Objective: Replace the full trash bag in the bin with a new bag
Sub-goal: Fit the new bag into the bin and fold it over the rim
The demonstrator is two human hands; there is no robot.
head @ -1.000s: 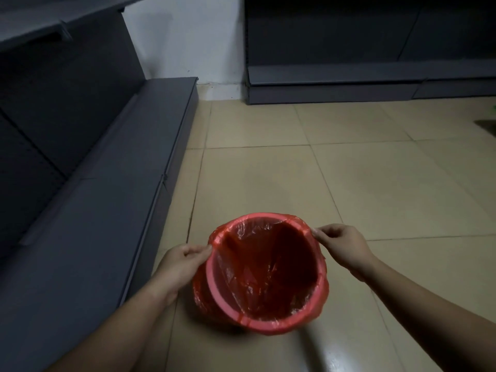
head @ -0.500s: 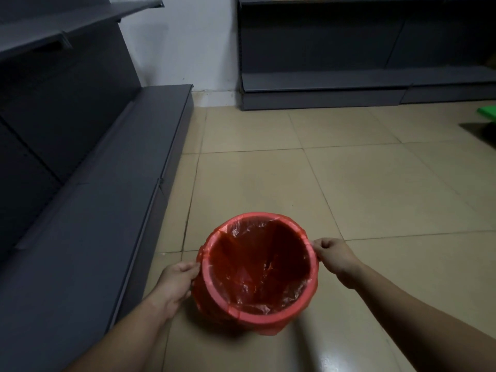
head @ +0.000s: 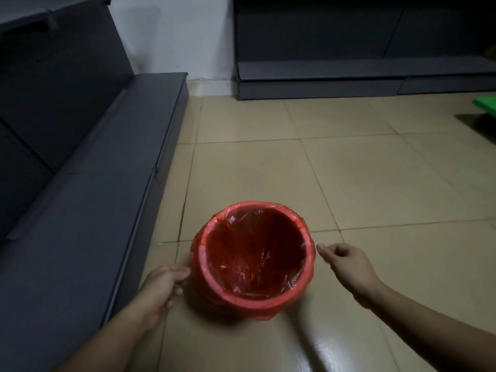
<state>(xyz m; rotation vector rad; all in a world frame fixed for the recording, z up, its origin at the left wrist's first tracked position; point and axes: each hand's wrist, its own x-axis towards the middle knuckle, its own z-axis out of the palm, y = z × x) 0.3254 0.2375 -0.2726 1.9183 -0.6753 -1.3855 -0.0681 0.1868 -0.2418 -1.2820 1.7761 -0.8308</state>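
A small round red bin stands upright on the tiled floor. A red plastic bag lines it, folded over the rim, and the inside looks empty. My left hand rests at the bin's left side, fingers curled against the bag's overhang there. Just clear of the rim on the right, my right hand hovers with loosely curled fingers and holds nothing.
A low dark grey shelf unit runs along the left, close to the bin. Another grey shelf unit stands against the far wall. A green object shows at the right edge. Beige floor tiles stretch ahead.
The bin went from tilted toward me to standing upright on the floor. My right hand let go of the rim and pulled a little to the right; my left hand slid lower on the side.
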